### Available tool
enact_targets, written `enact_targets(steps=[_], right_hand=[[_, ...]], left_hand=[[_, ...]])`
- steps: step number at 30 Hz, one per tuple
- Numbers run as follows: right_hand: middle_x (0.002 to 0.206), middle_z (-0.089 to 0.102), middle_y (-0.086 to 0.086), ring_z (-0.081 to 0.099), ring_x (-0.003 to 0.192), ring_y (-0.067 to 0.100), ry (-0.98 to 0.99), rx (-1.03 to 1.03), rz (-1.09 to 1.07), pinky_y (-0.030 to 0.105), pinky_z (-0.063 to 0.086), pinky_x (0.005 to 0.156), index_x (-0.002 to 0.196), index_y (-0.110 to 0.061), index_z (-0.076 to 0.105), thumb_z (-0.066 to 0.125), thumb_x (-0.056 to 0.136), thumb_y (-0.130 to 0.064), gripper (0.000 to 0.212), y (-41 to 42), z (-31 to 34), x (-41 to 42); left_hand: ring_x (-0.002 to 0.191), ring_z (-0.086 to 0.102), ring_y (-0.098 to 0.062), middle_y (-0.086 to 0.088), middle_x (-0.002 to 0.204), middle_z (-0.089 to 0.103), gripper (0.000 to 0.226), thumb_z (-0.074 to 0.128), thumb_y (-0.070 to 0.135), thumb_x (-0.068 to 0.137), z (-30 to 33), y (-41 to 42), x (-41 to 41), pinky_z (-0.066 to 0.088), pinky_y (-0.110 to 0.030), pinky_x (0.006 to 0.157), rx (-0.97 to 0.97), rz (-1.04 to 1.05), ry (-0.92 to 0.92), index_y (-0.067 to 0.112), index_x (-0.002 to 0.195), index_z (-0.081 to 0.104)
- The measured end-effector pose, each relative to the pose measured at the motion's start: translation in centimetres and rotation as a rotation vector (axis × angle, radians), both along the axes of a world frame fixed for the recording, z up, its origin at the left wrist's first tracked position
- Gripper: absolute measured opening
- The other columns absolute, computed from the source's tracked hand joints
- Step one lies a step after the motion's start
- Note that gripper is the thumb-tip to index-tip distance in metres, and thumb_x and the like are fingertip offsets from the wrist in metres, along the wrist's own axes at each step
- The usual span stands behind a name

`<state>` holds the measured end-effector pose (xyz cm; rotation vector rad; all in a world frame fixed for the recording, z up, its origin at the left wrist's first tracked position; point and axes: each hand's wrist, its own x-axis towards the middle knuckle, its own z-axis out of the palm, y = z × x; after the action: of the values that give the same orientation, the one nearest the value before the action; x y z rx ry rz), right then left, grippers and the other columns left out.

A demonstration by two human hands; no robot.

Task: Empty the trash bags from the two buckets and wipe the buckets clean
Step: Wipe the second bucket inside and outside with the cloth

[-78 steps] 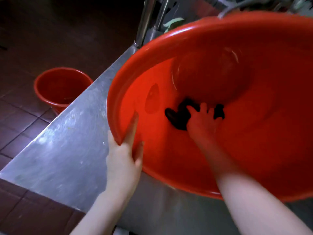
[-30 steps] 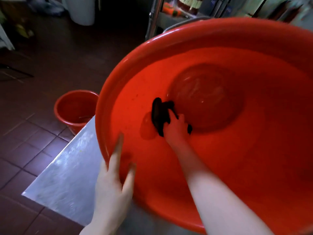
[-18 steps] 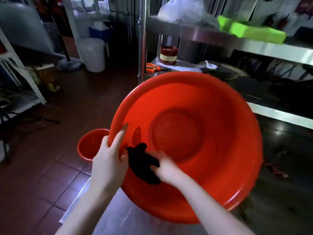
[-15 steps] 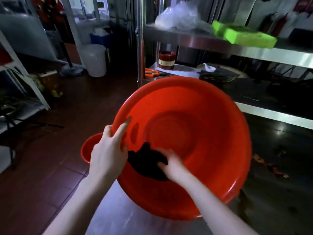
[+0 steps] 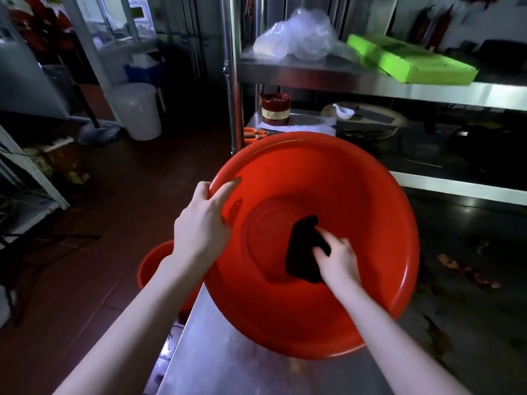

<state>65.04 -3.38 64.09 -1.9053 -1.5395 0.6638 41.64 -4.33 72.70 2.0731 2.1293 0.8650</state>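
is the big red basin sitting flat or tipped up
Tipped up. The big red basin leans on the steel table, its inside facing the camera; the left hand grips its rim.

A commercial kitchen's back room: steel shelving [image 5: 370, 81], a steel worktable [image 5: 228, 366], tiled floor [image 5: 85, 280] and a white bin [image 5: 139, 109].

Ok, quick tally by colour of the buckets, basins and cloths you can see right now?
Red: 2, the big basin and the small bucket on the floor
White: 1, the bucket at the back
Black: 1, the cloth
Total: 4
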Motion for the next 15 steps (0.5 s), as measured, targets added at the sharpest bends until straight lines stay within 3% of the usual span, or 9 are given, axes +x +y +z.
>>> enact_targets(steps=[7,10,15], right_hand=[[0.123,0.048,0.014,0.056,0.106,0.036,-0.099,0.053,-0.147,0.033,0.044,0.086,0.139,-0.031,0.050,0.055,0.094,-0.020,0.047,4.8,0.4,-2.2],[0.131,0.047,0.021,0.054,0.114,0.039,-0.157,0.055,-0.215,0.035,0.041,0.094,0.140,-0.029,0.050,0.056,0.093,-0.019,0.048,8.2,-0.6,-3.3],[0.150,0.027,0.023,0.036,0.133,0.042,-0.240,0.027,-0.269,0.041,0.032,0.107,0.148,-0.029,0.037,0.048,0.097,-0.023,0.052,15.1,-3.4,-4.5]], left_hand=[[0.065,0.045,-0.022,-0.003,0.116,0.046,0.066,0.050,0.010,0.082,-0.6,5.5,-3.2,0.040,-0.031,0.056,0.117,-0.115,-0.005,0.043,0.139,0.046],[0.066,0.051,-0.026,-0.004,0.116,0.048,0.068,0.053,0.007,0.080,-0.7,7.4,-3.8,0.040,-0.030,0.054,0.126,-0.136,-0.003,0.041,0.138,0.048],[0.066,0.055,-0.029,-0.003,0.113,0.049,0.078,0.059,-0.002,0.074,-1.2,8.8,-4.8,0.044,-0.031,0.051,0.117,-0.126,0.012,0.043,0.137,0.047]])
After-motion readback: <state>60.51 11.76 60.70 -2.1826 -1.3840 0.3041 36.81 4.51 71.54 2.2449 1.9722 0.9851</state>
